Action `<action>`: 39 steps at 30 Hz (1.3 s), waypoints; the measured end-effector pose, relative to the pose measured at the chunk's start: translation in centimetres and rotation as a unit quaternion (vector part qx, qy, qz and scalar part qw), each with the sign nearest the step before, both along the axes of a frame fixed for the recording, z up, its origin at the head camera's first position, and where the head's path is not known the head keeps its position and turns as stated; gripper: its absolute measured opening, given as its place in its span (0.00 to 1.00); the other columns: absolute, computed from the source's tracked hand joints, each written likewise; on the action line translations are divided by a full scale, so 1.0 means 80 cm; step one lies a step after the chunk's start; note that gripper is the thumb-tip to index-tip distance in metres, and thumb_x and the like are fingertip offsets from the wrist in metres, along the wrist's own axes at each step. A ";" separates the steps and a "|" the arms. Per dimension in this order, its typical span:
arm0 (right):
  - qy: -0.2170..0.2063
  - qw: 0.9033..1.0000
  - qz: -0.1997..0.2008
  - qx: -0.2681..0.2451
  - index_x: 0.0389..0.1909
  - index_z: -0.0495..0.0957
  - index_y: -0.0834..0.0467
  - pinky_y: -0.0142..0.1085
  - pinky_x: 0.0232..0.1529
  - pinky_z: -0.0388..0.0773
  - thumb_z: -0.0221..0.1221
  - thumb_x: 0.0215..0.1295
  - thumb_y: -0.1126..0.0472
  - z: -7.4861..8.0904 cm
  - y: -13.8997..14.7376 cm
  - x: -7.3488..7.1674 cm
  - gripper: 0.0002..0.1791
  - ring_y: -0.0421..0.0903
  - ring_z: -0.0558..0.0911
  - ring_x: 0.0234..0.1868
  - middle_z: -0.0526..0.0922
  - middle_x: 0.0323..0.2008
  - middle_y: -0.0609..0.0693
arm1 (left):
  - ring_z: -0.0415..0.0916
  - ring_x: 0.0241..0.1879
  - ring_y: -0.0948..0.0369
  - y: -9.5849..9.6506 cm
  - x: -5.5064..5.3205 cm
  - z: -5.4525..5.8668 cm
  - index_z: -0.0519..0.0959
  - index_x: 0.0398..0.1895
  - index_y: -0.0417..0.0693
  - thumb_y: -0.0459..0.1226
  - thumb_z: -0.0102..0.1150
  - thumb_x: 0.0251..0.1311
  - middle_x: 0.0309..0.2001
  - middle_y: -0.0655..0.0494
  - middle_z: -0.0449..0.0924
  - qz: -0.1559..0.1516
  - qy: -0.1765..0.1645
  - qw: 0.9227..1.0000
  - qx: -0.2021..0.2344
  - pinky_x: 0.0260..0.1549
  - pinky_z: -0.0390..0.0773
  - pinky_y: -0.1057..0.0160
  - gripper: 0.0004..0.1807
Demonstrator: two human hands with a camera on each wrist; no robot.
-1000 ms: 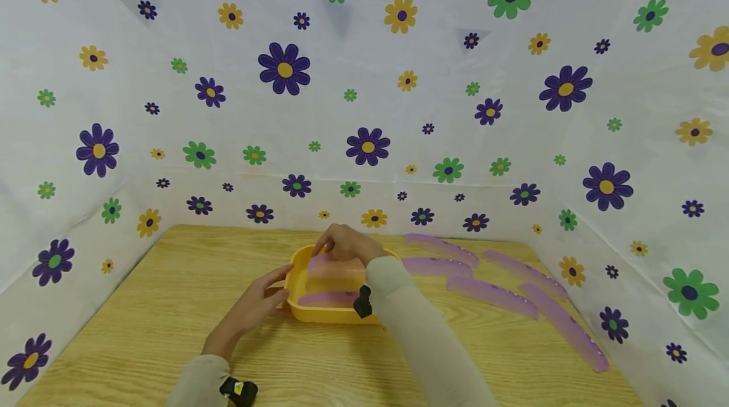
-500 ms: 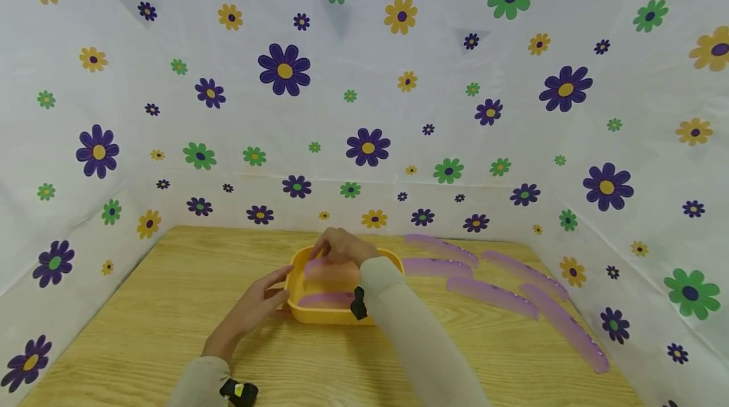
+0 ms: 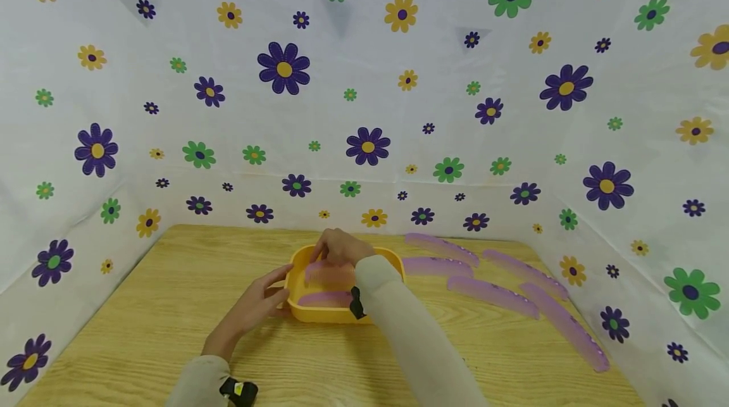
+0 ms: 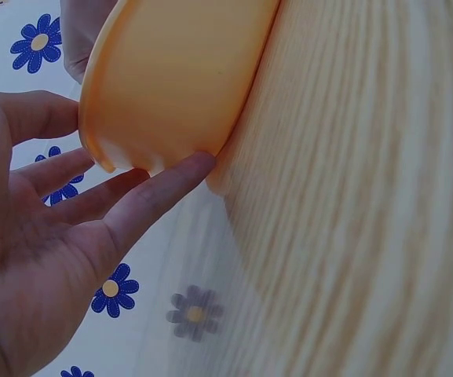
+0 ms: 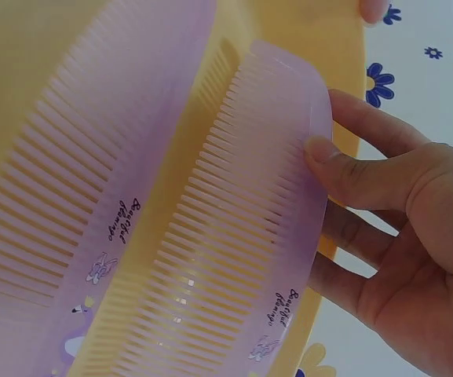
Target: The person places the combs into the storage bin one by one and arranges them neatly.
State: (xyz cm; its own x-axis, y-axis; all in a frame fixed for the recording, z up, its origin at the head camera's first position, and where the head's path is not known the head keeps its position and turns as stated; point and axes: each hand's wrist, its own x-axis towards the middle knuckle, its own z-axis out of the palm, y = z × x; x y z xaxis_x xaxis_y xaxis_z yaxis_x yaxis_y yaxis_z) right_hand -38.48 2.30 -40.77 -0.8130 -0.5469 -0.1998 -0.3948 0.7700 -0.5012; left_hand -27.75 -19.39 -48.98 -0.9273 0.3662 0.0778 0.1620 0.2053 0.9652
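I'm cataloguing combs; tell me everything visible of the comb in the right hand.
The comb is translucent pale purple, plastic-looking, with fine teeth, a rounded end and "Beautiful flamingo" printed near its spine. It is inside the tub, teeth towards the second comb; its other end is hidden. The right hand holds it by the spine. Tub contact is unclear.

White flower-printed sheeting (image 3: 319, 117) behind and beside a wood-grained tabletop (image 3: 165, 306)

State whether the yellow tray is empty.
Not empty: the yellow tray contains one purple comb lying beside a second comb that the right hand holds.
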 end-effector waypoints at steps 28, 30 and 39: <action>0.019 0.999 0.004 0.030 0.38 0.92 0.51 0.34 0.53 0.86 0.56 0.65 0.81 -0.012 -0.008 -0.005 0.23 0.43 0.83 0.44 0.89 0.43 0.48 | 0.69 0.69 0.31 0.002 0.002 0.003 0.52 0.81 0.36 0.30 0.46 0.77 0.78 0.27 0.53 0.008 -0.008 1.000 -0.003 0.51 0.88 0.49 0.33; 0.018 0.999 0.002 0.030 0.39 0.91 0.52 0.35 0.54 0.86 0.55 0.65 0.81 -0.012 -0.007 -0.004 0.24 0.43 0.83 0.44 0.89 0.44 0.48 | 0.69 0.69 0.31 0.002 0.003 0.004 0.52 0.81 0.37 0.30 0.46 0.77 0.78 0.27 0.54 0.009 -0.008 1.000 -0.005 0.51 0.88 0.50 0.33; 0.011 1.000 0.026 0.009 0.45 0.90 0.56 0.35 0.54 0.87 0.66 0.66 0.71 -0.008 0.003 -0.002 0.11 0.45 0.86 0.47 0.89 0.48 0.52 | 0.69 0.69 0.31 0.002 0.002 0.003 0.52 0.81 0.36 0.31 0.46 0.77 0.77 0.27 0.54 0.010 -0.006 1.000 -0.006 0.50 0.88 0.50 0.33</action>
State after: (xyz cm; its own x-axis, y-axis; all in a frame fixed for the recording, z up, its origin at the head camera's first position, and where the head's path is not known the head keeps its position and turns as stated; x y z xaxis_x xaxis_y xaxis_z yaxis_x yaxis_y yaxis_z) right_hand -38.68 2.53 -41.41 -0.7872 -0.5858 -0.1927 -0.4459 0.7566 -0.4782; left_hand -27.61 -19.27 -48.71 -0.9356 0.3477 0.0613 0.1451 0.2203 0.9646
